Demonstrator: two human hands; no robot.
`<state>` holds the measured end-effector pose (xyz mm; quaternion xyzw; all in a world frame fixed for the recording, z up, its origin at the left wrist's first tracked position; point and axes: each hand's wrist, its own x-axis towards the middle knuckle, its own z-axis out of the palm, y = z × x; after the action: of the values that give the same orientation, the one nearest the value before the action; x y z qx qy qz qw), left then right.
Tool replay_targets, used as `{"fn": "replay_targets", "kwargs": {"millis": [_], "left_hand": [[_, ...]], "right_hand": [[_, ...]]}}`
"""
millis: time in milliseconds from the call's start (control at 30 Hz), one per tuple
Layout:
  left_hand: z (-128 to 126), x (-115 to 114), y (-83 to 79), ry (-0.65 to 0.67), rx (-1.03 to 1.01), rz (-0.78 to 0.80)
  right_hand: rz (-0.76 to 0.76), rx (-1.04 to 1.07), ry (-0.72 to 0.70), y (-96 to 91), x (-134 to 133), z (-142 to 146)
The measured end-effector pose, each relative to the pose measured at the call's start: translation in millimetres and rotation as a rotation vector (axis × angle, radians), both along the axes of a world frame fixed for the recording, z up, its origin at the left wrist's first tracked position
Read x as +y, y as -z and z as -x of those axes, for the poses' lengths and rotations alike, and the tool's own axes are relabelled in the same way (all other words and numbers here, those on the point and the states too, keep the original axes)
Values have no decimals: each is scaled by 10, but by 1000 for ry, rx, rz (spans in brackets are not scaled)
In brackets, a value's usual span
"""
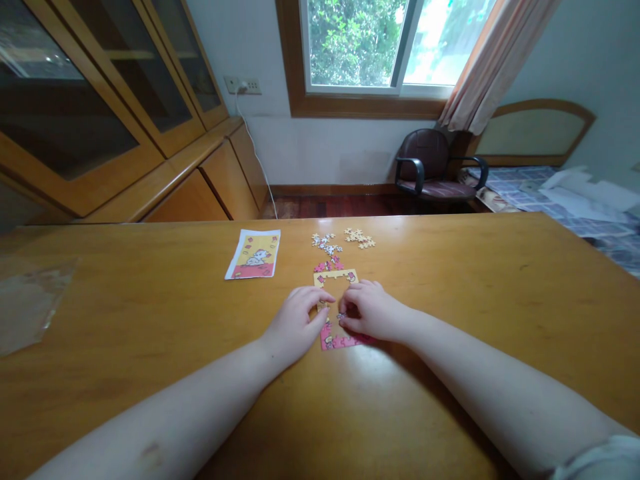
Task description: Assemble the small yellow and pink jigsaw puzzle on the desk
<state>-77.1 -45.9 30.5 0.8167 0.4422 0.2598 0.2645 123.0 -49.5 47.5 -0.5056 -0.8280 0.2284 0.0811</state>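
A jigsaw puzzle (344,343) lies on the table before me, its border of yellow and pink pieces joined around a bare middle. Over its left edge rests my left hand (300,313), thumb and fingers apart, with no piece seen between them. My right hand (373,310) is above the right side, thumb and forefinger closed on a small puzzle piece (341,316). Just beyond the frame are loose pink pieces (329,265), white-and-blue pieces (325,243) and pale yellow pieces (359,238). My hands cover parts of both side borders.
A printed picture sheet (254,255) showing a white cartoon animal lies left of the puzzle. Clear plastic wrapping (35,303) is at the table's far left. Beyond the table (480,280) stand an armchair (425,160), a bed and a glass-fronted cabinet (125,80).
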Motion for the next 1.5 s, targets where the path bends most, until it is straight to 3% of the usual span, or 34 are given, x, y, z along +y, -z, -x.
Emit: {"fn": "replay_targets", "kwargs": {"millis": [167, 433, 667, 867, 1167, 1367, 1500], "left_hand": [[8, 3, 18, 17, -3, -14], [9, -8, 10, 15, -5, -14], [3, -13, 0, 20, -7, -16], [-3, -12, -6, 18, 3, -26], [-4, -37, -4, 18, 125, -21], [-12, -16, 28, 21, 117, -12], [-6, -4, 44, 20, 105, 5]], "right_hand": [[-42, 61, -109, 27, -29, 19], [-131, 13, -116, -39, -36, -23], [-14, 33, -152, -13, -31, -13], [-6, 71, -186, -6, -51, 1], [-9, 179, -137, 35, -12, 9], [20, 322, -15, 73, 14, -5], [-9, 344, -27, 56, 7, -10]]}}
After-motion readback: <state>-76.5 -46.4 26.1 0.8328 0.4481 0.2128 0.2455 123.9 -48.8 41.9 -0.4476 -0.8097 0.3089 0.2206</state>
